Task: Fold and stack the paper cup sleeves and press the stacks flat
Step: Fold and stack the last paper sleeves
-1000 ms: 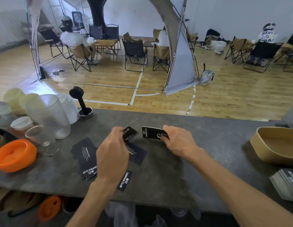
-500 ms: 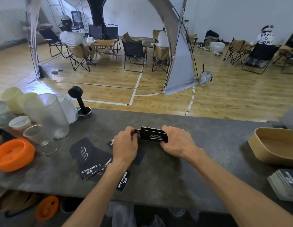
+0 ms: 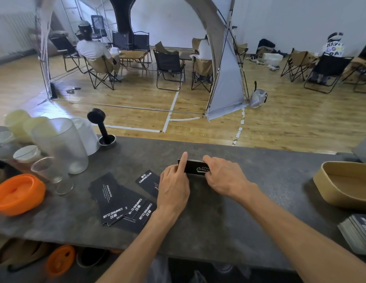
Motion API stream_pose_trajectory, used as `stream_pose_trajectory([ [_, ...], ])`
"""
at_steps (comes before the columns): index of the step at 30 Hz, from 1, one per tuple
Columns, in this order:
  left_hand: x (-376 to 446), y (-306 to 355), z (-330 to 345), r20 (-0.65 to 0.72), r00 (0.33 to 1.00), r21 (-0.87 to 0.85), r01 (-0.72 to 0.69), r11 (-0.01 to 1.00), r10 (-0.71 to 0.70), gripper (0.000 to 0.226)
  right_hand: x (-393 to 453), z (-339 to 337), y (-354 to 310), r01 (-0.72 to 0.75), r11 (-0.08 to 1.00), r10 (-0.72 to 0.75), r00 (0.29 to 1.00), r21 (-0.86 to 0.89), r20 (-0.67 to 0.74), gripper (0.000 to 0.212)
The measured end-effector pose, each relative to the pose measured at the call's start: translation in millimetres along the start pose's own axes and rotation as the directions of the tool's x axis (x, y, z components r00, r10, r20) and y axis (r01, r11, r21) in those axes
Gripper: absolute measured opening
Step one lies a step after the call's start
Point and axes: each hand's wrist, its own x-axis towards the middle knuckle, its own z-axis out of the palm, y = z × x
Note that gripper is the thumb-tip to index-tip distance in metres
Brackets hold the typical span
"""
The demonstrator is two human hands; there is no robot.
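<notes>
A small stack of folded black cup sleeves stands on edge on the dark counter, held between both hands. My left hand grips its left end with the index finger raised against it. My right hand holds the right end. Several loose flat black sleeves printed "CAMPING CLUB" lie fanned out on the counter left of my left hand, one partly under it. A finished stack of sleeves sits at the counter's right edge.
Frosted plastic cups and glasses crowd the left end, with an orange lid and a black tamper. A tan oval tray sits at the right. Beyond the counter are a wooden floor, folding chairs and seated people.
My left hand brought a folded sleeve over to the one in my right hand; both hands now hold the sleeves together as one upright stack, left index finger extended.
</notes>
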Motion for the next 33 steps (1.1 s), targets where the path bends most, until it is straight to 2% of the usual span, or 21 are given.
stream_pose_trajectory([
  [5, 0, 1, -1, 0.023, 1.000, 0.004, 0.009, 1.000, -0.010, 0.066, 2, 8, -2, -0.039, 0.999, 0.038, 0.999, -0.029, -0.039, 0.007],
  [7, 2, 3, -5, 0.061, 0.997, -0.051, 0.047, 0.998, -0.044, 0.068, 3, 10, -1, -0.042, 0.999, 0.040, 0.997, -0.023, -0.064, 0.009],
  [10, 8, 3, -27, 0.267, 0.957, -0.216, 0.172, 0.961, -0.111, 0.076, 3, 12, 1, -0.040, 0.999, 0.039, 0.996, -0.010, -0.080, 0.012],
  [11, 12, -2, -38, 0.321, 0.939, -0.189, 0.189, 0.964, -0.121, 0.076, 3, 12, 1, -0.038, 0.999, 0.037, 0.996, -0.011, -0.085, 0.013],
  [13, 19, -17, -60, 0.358, 0.916, 0.091, 0.162, 0.983, -0.184, 0.073, 2, 13, 2, -0.023, 1.000, 0.021, 0.995, -0.015, -0.097, 0.013],
  [15, 22, -29, -83, 0.367, 0.871, 0.415, 0.161, 0.895, -0.327, 0.073, 2, 13, 2, -0.014, 1.000, 0.012, 0.995, -0.011, -0.100, 0.012],
  [17, 23, -36, -96, 0.372, 0.816, 0.538, 0.198, 0.819, -0.442, 0.073, 2, 13, 3, -0.014, 1.000, 0.013, 0.995, -0.006, -0.098, 0.011],
  [20, 26, -39, -98, 0.376, 0.788, 0.565, 0.223, 0.794, -0.488, 0.074, 2, 14, 3, -0.017, 1.000, 0.017, 0.995, -0.001, -0.097, 0.009],
  [22, 28, -38, -96, 0.386, 0.774, 0.525, 0.262, 0.810, -0.501, 0.073, 2, 14, 3, -0.019, 1.000, 0.019, 0.995, 0.000, -0.097, 0.011],
  [24, 28, -35, -95, 0.388, 0.766, 0.430, 0.341, 0.836, -0.512, 0.063, 1, 14, 4, -0.018, 1.000, 0.019, 0.995, 0.003, -0.095, 0.012],
  [28, 32, -35, -97, 0.272, 0.853, 0.194, 0.404, 0.894, -0.444, 0.025, 1, 14, 4, -0.016, 1.000, 0.016, 0.996, 0.001, -0.091, 0.009],
  [30, 34, -37, -98, 0.283, 0.882, -0.039, 0.402, 0.915, -0.376, 0.019, 1, 13, 4, -0.017, 1.000, 0.017, 0.995, 0.003, -0.093, 0.008],
  [33, 37, -31, -105, 0.301, 0.911, -0.415, 0.391, 0.822, -0.281, 0.013, 1, 13, 4, -0.018, 1.000, 0.018, 0.996, 0.003, -0.083, 0.010],
])
